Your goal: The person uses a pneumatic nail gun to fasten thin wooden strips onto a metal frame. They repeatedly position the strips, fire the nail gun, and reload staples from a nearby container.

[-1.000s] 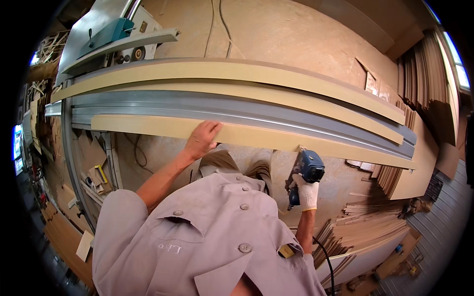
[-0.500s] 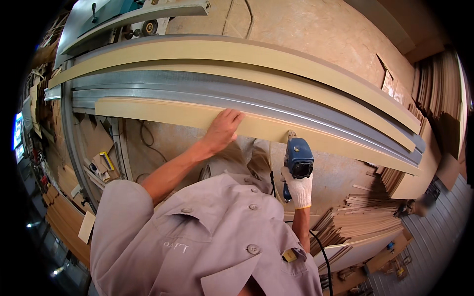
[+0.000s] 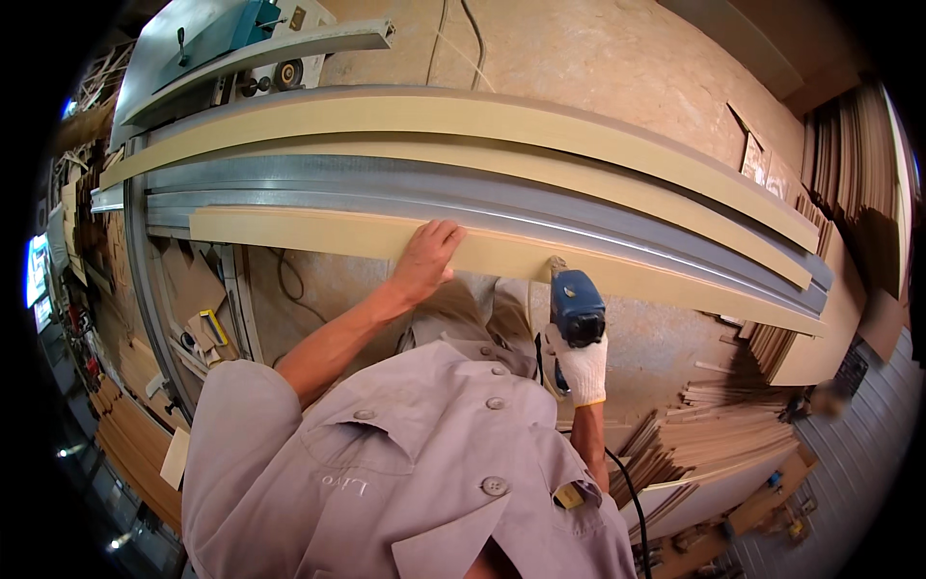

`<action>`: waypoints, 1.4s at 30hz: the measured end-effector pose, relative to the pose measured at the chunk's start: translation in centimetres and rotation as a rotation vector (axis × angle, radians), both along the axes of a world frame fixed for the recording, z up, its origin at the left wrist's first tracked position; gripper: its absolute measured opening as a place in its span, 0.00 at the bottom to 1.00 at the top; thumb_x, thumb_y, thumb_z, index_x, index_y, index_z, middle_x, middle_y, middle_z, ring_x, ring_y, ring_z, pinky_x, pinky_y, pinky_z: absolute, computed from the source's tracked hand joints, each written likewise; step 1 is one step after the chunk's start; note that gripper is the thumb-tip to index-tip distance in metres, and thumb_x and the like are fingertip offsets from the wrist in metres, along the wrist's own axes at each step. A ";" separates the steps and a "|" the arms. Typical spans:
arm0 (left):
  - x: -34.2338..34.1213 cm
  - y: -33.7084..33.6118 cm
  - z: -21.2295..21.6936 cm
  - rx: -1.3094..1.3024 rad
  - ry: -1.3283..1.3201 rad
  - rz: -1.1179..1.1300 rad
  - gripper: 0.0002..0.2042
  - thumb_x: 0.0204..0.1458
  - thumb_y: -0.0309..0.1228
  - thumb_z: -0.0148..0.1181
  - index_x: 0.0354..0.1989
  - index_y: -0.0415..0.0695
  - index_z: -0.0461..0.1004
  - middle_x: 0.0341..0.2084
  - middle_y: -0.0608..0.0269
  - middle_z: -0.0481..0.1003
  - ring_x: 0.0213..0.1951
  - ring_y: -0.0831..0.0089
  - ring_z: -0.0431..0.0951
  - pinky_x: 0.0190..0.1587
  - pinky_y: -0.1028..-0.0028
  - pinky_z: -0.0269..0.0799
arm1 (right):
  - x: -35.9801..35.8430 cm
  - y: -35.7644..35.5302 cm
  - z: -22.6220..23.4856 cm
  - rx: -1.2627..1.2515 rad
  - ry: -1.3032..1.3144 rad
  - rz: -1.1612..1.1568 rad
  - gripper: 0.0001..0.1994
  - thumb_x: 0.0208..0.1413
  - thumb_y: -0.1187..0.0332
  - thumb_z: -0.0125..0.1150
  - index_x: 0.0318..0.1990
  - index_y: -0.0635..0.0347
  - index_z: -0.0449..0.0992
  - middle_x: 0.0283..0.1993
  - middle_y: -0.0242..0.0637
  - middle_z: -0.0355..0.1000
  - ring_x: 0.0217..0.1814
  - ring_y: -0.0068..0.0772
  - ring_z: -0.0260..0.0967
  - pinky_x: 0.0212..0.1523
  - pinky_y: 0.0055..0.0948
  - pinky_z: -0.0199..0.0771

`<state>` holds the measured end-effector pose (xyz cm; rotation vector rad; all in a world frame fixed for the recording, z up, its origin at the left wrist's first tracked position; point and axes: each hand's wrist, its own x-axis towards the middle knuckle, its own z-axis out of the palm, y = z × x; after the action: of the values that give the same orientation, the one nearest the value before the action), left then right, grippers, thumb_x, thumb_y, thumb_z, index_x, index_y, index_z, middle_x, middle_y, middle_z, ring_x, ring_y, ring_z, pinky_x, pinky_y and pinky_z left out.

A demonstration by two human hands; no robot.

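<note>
A long pale-yellow wooden strip (image 3: 318, 230) lies along the near edge of a grey metal rail bench. My bare left hand (image 3: 428, 259) is closed over the strip near its middle, fingers curled across its top edge. In a white knitted glove, my right hand (image 3: 579, 367) grips a blue nail gun (image 3: 579, 307) with a black end cap. The gun's nose touches or nearly touches the strip's near face, right of my left hand. My right fingers are partly hidden by the gun.
Two more long pale strips (image 3: 463, 114) lie across the far side of the metal bench (image 3: 289, 174). A black hose (image 3: 632, 492) runs beside my right arm. Stacked thin boards (image 3: 714, 434) stand at right; a machine with a teal part (image 3: 227, 39) is at the far left.
My right hand and the nail gun have shifted slightly left along the strip. My left hand keeps its hold, and the whole view has dipped a little.
</note>
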<state>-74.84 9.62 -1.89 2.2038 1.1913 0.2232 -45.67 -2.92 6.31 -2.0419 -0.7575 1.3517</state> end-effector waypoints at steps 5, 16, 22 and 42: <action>0.4 0.0 0.4 0.045 0.011 0.023 0.34 0.33 0.22 0.68 0.57 0.38 0.70 0.53 0.53 0.71 0.55 0.53 0.71 0.61 0.59 0.69 | 2.8 -0.8 -0.8 0.040 -0.093 0.086 0.10 0.52 0.74 0.70 0.40 0.66 0.77 0.29 0.35 0.78 0.26 0.27 0.77 0.30 0.31 0.79; 0.2 -0.2 0.7 0.062 0.082 0.035 0.35 0.33 0.22 0.71 0.57 0.39 0.72 0.53 0.55 0.73 0.57 0.54 0.72 0.62 0.60 0.71 | 7.3 -1.3 -0.2 0.114 -0.168 0.086 0.07 0.53 0.70 0.70 0.32 0.64 0.79 0.24 0.32 0.77 0.24 0.25 0.76 0.29 0.30 0.76; 0.3 -0.2 1.0 0.065 0.124 0.033 0.35 0.33 0.22 0.72 0.58 0.40 0.72 0.54 0.56 0.73 0.58 0.54 0.72 0.62 0.61 0.72 | 10.4 -1.5 -0.2 0.090 -0.138 0.053 0.08 0.53 0.69 0.70 0.31 0.64 0.79 0.23 0.33 0.77 0.24 0.26 0.75 0.29 0.31 0.75; 0.2 0.0 1.5 0.069 0.098 -0.003 0.36 0.33 0.21 0.72 0.58 0.39 0.71 0.53 0.50 0.72 0.56 0.48 0.72 0.60 0.58 0.71 | 18.3 -3.1 -0.6 -0.028 -0.072 -0.095 0.07 0.53 0.69 0.68 0.32 0.65 0.79 0.21 0.36 0.76 0.22 0.30 0.76 0.28 0.34 0.74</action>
<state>-74.65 9.62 -0.34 2.2989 1.2504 0.1585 -27.36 -6.05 5.66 -2.1301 -0.6668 1.2484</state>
